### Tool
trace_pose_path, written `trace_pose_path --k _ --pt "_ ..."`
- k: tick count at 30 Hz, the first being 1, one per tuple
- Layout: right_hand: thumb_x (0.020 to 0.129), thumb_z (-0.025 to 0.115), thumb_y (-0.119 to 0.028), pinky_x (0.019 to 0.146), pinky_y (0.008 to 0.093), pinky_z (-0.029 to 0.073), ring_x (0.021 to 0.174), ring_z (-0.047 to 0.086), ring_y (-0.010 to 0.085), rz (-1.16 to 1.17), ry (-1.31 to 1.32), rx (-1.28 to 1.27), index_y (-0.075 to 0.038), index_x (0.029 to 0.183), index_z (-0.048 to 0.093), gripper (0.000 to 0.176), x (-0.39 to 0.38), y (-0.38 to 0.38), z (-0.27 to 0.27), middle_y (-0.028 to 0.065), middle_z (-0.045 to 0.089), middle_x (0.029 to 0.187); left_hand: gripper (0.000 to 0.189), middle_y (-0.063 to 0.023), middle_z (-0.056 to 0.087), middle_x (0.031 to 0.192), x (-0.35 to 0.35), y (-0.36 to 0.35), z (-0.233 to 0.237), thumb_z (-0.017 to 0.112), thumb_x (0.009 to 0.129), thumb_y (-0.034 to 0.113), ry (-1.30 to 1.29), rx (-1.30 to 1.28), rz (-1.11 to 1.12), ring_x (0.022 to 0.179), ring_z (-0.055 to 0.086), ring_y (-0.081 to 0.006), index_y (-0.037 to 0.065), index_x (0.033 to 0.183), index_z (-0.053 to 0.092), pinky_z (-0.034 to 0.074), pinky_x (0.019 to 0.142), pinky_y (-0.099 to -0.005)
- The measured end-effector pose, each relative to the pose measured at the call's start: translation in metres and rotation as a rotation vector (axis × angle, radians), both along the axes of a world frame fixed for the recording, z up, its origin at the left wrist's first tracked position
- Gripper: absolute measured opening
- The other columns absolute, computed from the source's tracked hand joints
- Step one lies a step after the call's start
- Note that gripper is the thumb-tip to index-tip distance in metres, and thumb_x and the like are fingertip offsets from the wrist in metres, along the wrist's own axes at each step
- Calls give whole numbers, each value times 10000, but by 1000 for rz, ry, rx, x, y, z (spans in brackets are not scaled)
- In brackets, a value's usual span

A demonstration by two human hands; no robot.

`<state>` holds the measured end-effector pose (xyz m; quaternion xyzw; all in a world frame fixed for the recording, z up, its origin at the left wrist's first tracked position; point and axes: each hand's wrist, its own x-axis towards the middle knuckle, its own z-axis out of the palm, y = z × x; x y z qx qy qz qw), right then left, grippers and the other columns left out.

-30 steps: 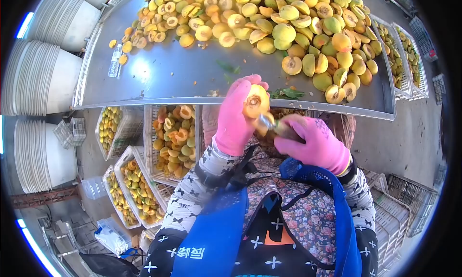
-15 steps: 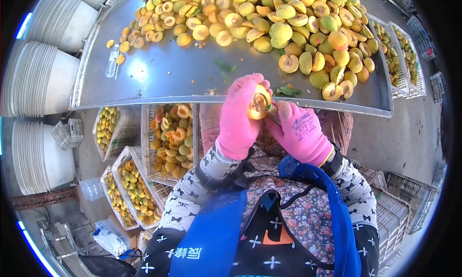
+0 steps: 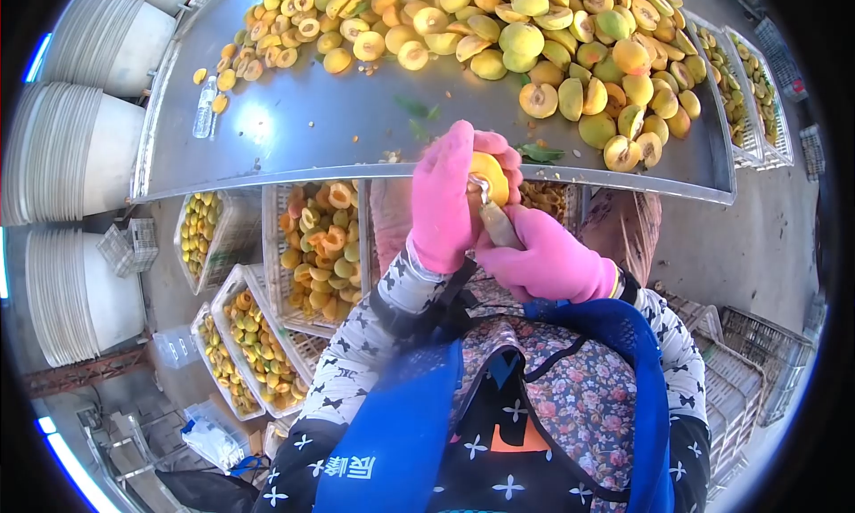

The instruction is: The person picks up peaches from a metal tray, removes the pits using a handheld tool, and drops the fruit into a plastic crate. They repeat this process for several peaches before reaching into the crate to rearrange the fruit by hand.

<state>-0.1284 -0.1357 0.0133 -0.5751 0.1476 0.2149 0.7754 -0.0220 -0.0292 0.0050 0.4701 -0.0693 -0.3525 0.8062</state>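
Note:
My left hand [image 3: 445, 197], in a pink glove, is closed round a yellow peach half [image 3: 489, 171] just in front of the metal table's near edge. Its cut face is turned toward my right hand [image 3: 561, 262], also in a pink glove. That hand grips a small pitting tool [image 3: 500, 226] by its grey-green handle. The tool's shiny metal end is at the middle of the cut face; how deep it sits is hidden. Beyond my hands, many halved peaches [image 3: 521, 43] are heaped on the metal table [image 3: 294, 148].
A plastic bottle [image 3: 205, 109] lies at the table's left. Below the near edge stands a crate [image 3: 272, 246] of peach pieces, with more filled crates [image 3: 239, 339] further left. Stacked white tubs [image 3: 80, 152] line the left side. Crates [image 3: 757, 130] stand at the right.
My right hand has turned, with the tool handle now pointing down toward me and more of it showing. The peach half has tilted in my left hand. The view has shifted slightly.

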Motion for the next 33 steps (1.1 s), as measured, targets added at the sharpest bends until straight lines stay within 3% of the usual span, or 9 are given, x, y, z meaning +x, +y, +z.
trace_pose_path --k 4,5,8,14,17,20,24,28,33 --pt "889 675 -173 448 232 385 472 503 81 141 -63 302 -48 910 589 153 -11 -12 -9 -7 565 662 440 -140 652 823 18 2 -20 542 998 424 -581 -98 -266 628 610 -197 -13 1010 597 522 552 -318" --pt "884 683 -185 457 222 386 486 510 70 236 -13 267 -52 946 594 172 -14 -9 -2 -7 578 685 456 -123 662 845 20 3 -1 544 998 431 -37 9 -351 682 629 -173 -16 948 617 530 594 -299" --pt "886 682 -202 466 216 391 514 521 52 156 -29 184 -60 970 598 186 -21 -11 -14 -20 584 710 398 -103 684 893 33 21 -9 580 989 368 -402 176 -252 766 652 -163 -24 997 649 536 672 -267" --pt "853 689 -278 662 449 492 733 621 371 325 -472 -997 -34 929 585 277 -61 -67 -95 178 625 780 340 -95 707 1067 107 147 -7 649 948 181 -1060 824 81 970 666 -154 -12 1228 630 544 831 -282" --pt "844 686 -276 693 484 484 794 621 404 34 -454 -1122 -54 926 591 256 -50 -76 -83 204 626 800 458 -114 688 1153 115 78 -31 690 923 250 -636 411 39 992 667 -167 -17 1284 600 537 835 -269" --pt "852 685 -246 692 474 487 814 636 376 119 -341 -1223 -39 967 571 263 -51 -91 -40 166 646 844 635 -99 668 1220 97 -42 -35 720 895 410 -501 724 -302 858 646 -126 7 1354 547 529 788 -278" --pt "837 716 -274 688 482 496 793 644 403 45 -186 -1064 -39 1036 605 328 -74 -92 -33 199 652 815 683 -163 590 1256 81 -132 -116 786 756 416 -1388 1182 -305 996 633 -278 66 1302 573 529 838 -362" --pt "855 714 -230 708 425 511 804 662 371 -352 -133 -927 -32 1092 617 323 -66 -83 -33 192 658 822 611 -182 581 1178 80 -132 -126 790 693 269 -1068 745 -215 1054 609 -341 77 1239 594 517 885 -414" --pt "812 772 -214 701 345 520 726 653 245 -693 -394 -912 -34 1126 639 386 -22 -73 -32 143 673 831 430 -99 606 1177 70 -62 -66 672 852 161 -369 320 -402 1022 605 -201 28 1251 581 515 861 -351"
